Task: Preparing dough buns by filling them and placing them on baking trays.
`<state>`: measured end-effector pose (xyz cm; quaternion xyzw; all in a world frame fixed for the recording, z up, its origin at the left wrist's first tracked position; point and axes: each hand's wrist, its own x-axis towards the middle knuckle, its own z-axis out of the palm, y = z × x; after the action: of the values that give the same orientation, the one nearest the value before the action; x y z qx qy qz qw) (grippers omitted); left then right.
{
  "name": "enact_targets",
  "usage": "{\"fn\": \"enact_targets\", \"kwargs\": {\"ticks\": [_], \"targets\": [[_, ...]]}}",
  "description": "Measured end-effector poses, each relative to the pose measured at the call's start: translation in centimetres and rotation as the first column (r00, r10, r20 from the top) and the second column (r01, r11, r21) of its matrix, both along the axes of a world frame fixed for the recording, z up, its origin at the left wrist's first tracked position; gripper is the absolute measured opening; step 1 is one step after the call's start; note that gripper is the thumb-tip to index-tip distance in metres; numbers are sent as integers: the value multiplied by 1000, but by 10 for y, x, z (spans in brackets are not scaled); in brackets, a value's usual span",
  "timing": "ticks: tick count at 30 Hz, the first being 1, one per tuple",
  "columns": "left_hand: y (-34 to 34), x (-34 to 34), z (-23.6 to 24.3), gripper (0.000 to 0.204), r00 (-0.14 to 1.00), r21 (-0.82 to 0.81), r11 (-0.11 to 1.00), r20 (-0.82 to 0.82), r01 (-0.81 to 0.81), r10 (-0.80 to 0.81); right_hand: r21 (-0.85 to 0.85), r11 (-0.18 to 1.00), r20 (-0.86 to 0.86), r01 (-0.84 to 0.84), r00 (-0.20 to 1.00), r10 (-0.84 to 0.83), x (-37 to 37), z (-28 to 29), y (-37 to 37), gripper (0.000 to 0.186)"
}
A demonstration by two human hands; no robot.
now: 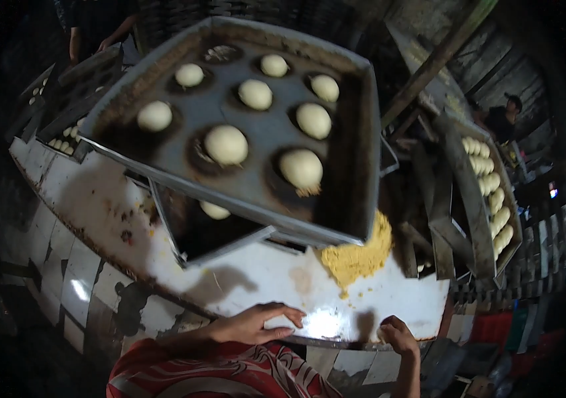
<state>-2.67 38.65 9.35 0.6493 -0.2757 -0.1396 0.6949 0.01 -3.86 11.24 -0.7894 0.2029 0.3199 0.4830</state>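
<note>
In front of the metal tray (213, 111), the left hand (264, 324) is loosely spread, the right hand (399, 334) curled, contents indeterminable; dough balls (226, 145) inside it warrant level handling, with a yellow crumbly mound (362, 257) below its near-right corner.

A wooden pole (440, 61) slants (a person (499, 125) at right).

Dim in here — white glare on the worktable (422, 298), a shadow beside the right hand (399, 335), the view's edges bending into black.
</note>
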Motion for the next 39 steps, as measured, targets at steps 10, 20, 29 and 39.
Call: {"fn": "enact_targets", "kwargs": {"ticks": [10, 20, 29, 39], "targets": [[83, -41, -6, 40, 849, -194, 969, -528, -154, 29, -622, 736, 782, -267, -271, 562, 300, 300, 456, 28], [50, -42, -4, 42, 772, -231, 921, -626, -314, 107, -441, 758, 863, -480, 4, 504, 358, 278, 500, 64], [-138, 32, -1, 35, 913, -151, 945, -253, 290, -320, -563, 825, 806, -40, -246, 538, 59, 347, -81, 52], [-484, 54, -74, 32, 985, 372, 927, 169, -40, -26, 22, 75, 408, 997, 60, -911, -65, -411, -617, 56]]}}
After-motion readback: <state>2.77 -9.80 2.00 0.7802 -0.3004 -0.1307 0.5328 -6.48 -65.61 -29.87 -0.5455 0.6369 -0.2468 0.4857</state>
